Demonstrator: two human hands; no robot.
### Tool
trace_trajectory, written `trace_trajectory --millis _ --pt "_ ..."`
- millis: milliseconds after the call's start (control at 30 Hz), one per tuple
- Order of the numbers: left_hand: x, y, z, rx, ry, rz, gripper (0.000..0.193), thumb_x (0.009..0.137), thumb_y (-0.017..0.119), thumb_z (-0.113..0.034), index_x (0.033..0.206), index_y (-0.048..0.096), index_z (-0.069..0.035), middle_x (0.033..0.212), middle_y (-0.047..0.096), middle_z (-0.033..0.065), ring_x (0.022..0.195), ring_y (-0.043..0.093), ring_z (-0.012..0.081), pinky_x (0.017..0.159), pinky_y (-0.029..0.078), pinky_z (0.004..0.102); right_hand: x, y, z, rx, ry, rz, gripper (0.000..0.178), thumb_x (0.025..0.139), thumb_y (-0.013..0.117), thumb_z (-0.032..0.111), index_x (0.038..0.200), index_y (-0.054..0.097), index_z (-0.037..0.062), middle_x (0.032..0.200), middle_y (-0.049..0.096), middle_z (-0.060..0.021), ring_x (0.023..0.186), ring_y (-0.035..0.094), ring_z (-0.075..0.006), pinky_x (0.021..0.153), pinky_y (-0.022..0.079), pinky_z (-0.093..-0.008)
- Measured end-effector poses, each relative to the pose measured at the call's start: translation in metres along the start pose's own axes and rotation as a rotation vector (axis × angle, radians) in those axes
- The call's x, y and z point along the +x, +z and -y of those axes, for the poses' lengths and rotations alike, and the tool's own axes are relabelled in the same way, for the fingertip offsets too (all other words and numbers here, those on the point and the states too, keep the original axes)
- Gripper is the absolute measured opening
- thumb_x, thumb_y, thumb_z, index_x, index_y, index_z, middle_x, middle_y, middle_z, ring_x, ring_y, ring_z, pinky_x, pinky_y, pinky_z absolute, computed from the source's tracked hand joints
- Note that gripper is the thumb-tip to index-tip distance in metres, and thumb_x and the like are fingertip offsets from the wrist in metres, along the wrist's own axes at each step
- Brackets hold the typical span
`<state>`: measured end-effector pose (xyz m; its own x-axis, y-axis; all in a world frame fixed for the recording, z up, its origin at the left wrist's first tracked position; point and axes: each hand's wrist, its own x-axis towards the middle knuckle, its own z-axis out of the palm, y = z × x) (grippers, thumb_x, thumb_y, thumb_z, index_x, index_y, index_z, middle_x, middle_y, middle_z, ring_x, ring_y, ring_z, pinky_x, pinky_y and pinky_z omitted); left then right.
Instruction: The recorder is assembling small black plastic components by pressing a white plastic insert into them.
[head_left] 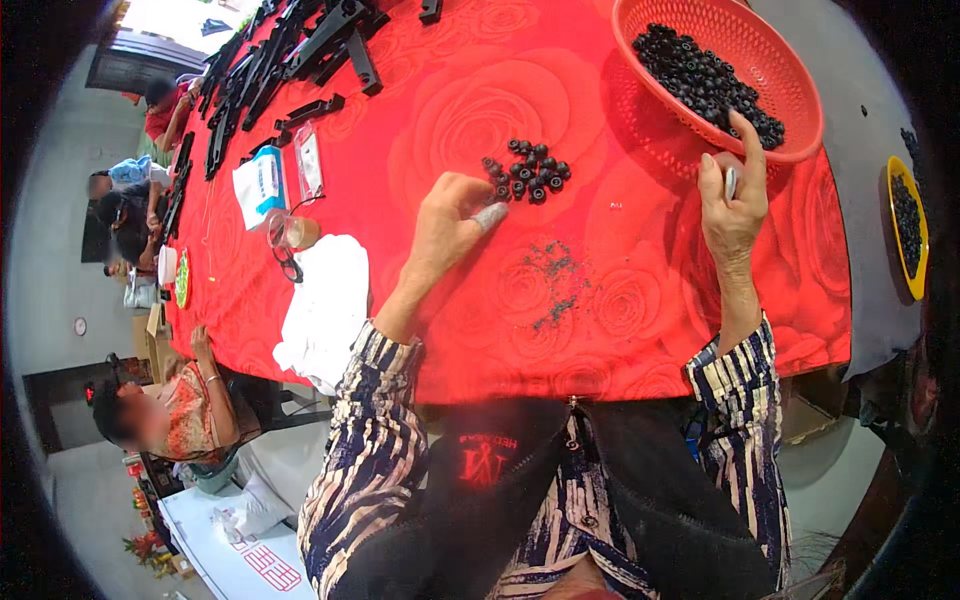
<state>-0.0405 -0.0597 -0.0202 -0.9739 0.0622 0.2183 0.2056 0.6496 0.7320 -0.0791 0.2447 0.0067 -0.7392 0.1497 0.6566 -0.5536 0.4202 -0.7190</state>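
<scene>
A small cluster of black round parts with holes (535,172) lies on the red tablecloth. My left hand (450,215) is at its left edge, fingers curled and thumb tip wrapped in grey; whatever is between the fingers is hidden. My right hand (735,205) is beside the red plastic basket (800,140), index finger stretched up to its near rim. A small silvery piece (730,183), its kind unclear, is held among the right fingers. Many more black round parts (700,80) fill the basket. Dark crumbs (555,285) are scattered on the cloth between my forearms.
Long black plastic parts (300,60) are heaped at the far left. Near them are a blue-white packet (262,185), scissors (288,262), a small cup (300,232) and white cloth (328,310). A yellow tray (906,228) holds black pieces at right. Several people sit along the left.
</scene>
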Motion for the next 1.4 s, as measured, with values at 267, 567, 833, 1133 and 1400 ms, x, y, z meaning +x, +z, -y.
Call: trace_trajectory --millis 267,567,833,1133,1400 --pt "-0.007 -0.010 -0.015 -0.556 -0.193 -0.013 0.018 0.081 0.066 -0.014 0.094 0.063 -0.002 0.084 0.062 0.0091 0.070 0.059 0.0150 0.058 0.048 0.0280 -0.012 0.009 0.014 -0.046 -0.063 0.243 0.030 0.080 0.059 -0.002 0.109 0.058 0.0044 0.064 0.055 -0.0038 0.051 0.050 -0.0086 0.049 0.041 -0.0245" --pt "-0.034 0.006 -0.049 -1.300 -0.571 0.502 0.017 0.084 0.063 -0.012 0.098 0.062 -0.002 0.090 0.065 0.0104 0.067 0.060 0.0121 0.052 0.049 0.0227 -0.030 0.020 0.027 -0.016 -0.274 0.546 0.024 0.074 0.065 0.003 0.097 0.058 0.0010 0.076 0.061 -0.0139 0.059 0.060 -0.0276 0.051 0.048 -0.0346" --pt "-0.030 0.017 -0.049 -1.401 -0.534 0.427 0.022 0.088 0.058 -0.012 0.108 0.057 -0.001 0.090 0.063 0.0091 0.071 0.061 0.0121 0.058 0.050 0.0236 -0.044 0.038 0.065 0.010 -0.404 0.622 0.036 0.068 0.069 0.015 0.101 0.057 0.0057 0.070 0.048 -0.0071 0.050 0.052 -0.0236 0.047 0.044 -0.0348" --pt "-0.026 0.024 -0.047 -1.432 -0.496 0.395 0.031 0.087 0.062 -0.017 0.113 0.053 -0.003 0.093 0.061 0.0056 0.076 0.060 0.0122 0.065 0.051 0.0243 -0.034 0.048 0.069 0.079 -0.176 0.711 0.044 0.064 0.072 0.015 0.104 0.055 0.0057 0.079 0.048 -0.0084 0.062 0.057 -0.0260 0.054 0.047 -0.0361" --pt "-0.035 0.020 -0.040 -1.510 -0.521 0.429 0.031 0.086 0.063 -0.017 0.112 0.054 -0.003 0.095 0.063 0.0078 0.077 0.062 0.0123 0.062 0.051 0.0235 -0.047 0.056 0.056 0.205 -0.224 0.672 0.039 0.063 0.074 0.012 0.098 0.058 0.0038 0.075 0.052 -0.0083 0.061 0.057 -0.0250 0.052 0.046 -0.0354"
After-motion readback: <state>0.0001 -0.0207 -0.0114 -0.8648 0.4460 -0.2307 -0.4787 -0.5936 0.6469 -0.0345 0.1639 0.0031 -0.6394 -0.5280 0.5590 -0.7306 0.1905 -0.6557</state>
